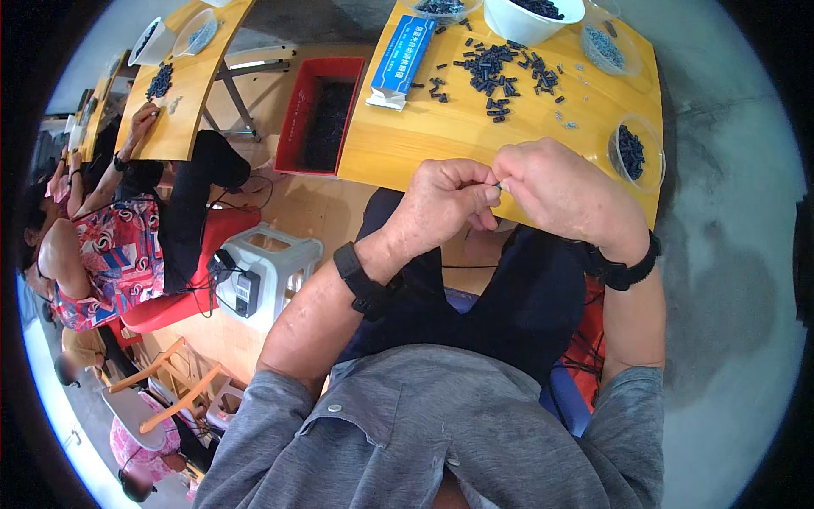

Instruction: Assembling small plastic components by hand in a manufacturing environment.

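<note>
My left hand (445, 202) and my right hand (555, 188) meet just in front of the near table edge, above my lap. Thumb and fingertips of each are pinched together around something small and dark between them, mostly hidden by the fingers. On the yellow wooden table (390, 144) beyond lies a loose pile of short black cylindrical parts (490, 69). A few small silvery pieces (570, 125) are scattered at its right. Nearest my right hand, a clear round tub (660, 174) holds more black parts (631, 153).
A blue-and-white box (403, 58) lies left of the pile. At the back stand a white bowl (521, 25) of black parts and a clear tub (604, 49) of silvery pieces. A red bin (292, 127) and a grey stool (271, 254) are at left, with people at other tables beyond.
</note>
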{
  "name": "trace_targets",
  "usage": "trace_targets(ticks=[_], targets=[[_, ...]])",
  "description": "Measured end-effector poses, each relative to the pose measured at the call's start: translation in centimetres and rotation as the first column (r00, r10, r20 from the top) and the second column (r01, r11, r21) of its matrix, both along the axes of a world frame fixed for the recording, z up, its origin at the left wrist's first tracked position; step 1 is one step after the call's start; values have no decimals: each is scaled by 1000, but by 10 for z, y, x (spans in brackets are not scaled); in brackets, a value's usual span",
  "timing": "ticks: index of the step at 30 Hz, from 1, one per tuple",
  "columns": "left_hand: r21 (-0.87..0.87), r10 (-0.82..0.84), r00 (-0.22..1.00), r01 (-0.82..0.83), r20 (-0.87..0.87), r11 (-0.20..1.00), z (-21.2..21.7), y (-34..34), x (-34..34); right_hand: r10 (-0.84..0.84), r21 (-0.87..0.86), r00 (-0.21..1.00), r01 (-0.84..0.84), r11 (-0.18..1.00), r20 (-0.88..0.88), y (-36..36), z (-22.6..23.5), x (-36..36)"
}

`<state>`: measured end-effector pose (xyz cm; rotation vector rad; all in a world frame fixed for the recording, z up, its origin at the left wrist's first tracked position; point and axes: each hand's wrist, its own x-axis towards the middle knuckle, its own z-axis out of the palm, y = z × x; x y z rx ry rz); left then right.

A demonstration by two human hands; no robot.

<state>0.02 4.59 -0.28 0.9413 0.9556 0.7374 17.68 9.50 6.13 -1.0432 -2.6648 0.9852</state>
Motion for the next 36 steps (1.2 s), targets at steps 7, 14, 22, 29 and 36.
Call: trace_targets(ticks=[7, 14, 22, 29, 36], targets=[[-48, 113, 973, -106, 200, 993, 14, 0, 7, -404, -380, 893, 309, 872, -200, -15, 16, -3], [16, 45, 990, -47, 131, 999, 21, -7, 5, -432, -358, 864, 329, 874, -260, -30, 13, 1], [3, 54, 992, -55, 118, 998, 35, -11, 5, -523, -389, 755, 379, 840, -396, -46, 12, 1], [-23, 48, 990, -45, 134, 999, 37, -15, 2, -466, -362, 754, 319, 876, -463, -55, 4, 6], [-33, 40, 985, -35, 167, 999, 35, -13, 2, -498, -411, 702, 310, 857, -510, -58, 0, 7]])
